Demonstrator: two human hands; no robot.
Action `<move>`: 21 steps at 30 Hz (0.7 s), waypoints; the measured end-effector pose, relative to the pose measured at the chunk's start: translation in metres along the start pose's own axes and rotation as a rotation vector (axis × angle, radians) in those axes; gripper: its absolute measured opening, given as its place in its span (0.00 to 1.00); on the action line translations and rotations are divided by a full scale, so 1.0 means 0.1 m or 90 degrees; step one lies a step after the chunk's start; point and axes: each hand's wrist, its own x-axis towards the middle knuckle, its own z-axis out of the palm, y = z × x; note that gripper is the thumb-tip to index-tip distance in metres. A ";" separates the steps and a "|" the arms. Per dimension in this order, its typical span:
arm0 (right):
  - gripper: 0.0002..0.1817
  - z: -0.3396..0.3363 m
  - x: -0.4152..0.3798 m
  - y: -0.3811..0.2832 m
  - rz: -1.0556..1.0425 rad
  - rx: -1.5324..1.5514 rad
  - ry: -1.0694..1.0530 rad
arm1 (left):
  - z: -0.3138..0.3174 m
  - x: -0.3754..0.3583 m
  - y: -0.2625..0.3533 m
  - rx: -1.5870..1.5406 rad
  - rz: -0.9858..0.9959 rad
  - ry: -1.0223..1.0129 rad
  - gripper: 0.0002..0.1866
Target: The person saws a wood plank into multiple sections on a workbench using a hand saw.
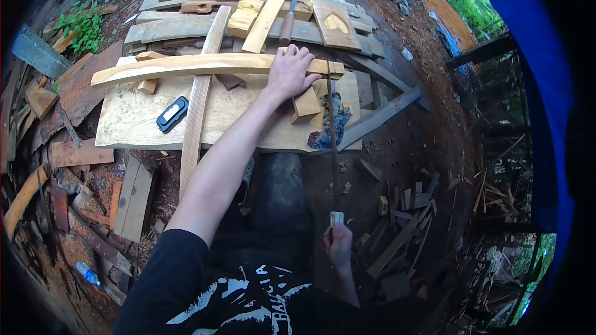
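Note:
My left hand presses down on a long, slightly curved wooden piece, its fingers bent over the far edge and the thumb towards the right end. Down at the lower right, my right hand is closed round the pale handle of a handsaw. The saw's long narrow blade runs up from that hand to the wood, meeting it near the right end, right of my left hand. A wooden block lies under the piece by my left wrist, and a smaller block is under its left part.
A thick slab forms the bench top, carrying a black oval object and a crossing strip. Behind are a chisel, a board with a heart shape and planks. Offcuts and a bottle litter the ground.

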 end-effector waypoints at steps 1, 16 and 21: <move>0.30 -0.01 -0.03 -0.02 0.008 -0.018 -0.002 | -0.01 -0.01 0.00 0.000 0.008 -0.002 0.26; 0.34 0.89 2.14 -0.99 -0.092 -0.103 0.129 | 0.04 0.08 -0.01 -0.011 0.034 0.011 0.29; 0.24 0.59 1.21 -0.32 -0.155 -0.070 0.073 | 0.05 0.09 0.02 0.032 0.015 0.012 0.29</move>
